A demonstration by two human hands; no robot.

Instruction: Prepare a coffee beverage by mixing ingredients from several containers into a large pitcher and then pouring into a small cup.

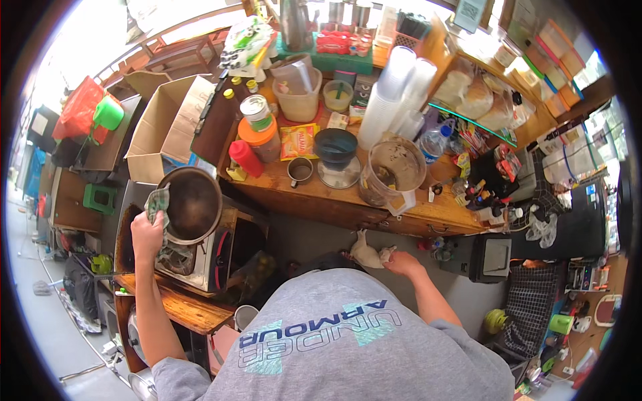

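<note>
My left hand (146, 234) grips a green-and-white checked cloth (159, 199) folded over the left side of a dark metal pot (194, 205). Any handle beneath the cloth is hidden. The pot is over the far part of a gas stove (200, 263), its brown-stained inside facing up; I cannot tell if it touches the stove. Low on my right, my right hand (404, 264) is at one end of a white shape (366, 251) that looks like a small cat near the floor. The fingertips meet it, but whether they hold it is unclear.
A wooden counter (261, 186) ahead carries a metal cup (300, 171), a dark bowl (336, 145), a stained plastic pitcher (393, 168) and stacked plastic cups (386, 95). An open cardboard box (165, 120) stands beyond the stove. A wooden ledge (193, 312) edges the stove's near side.
</note>
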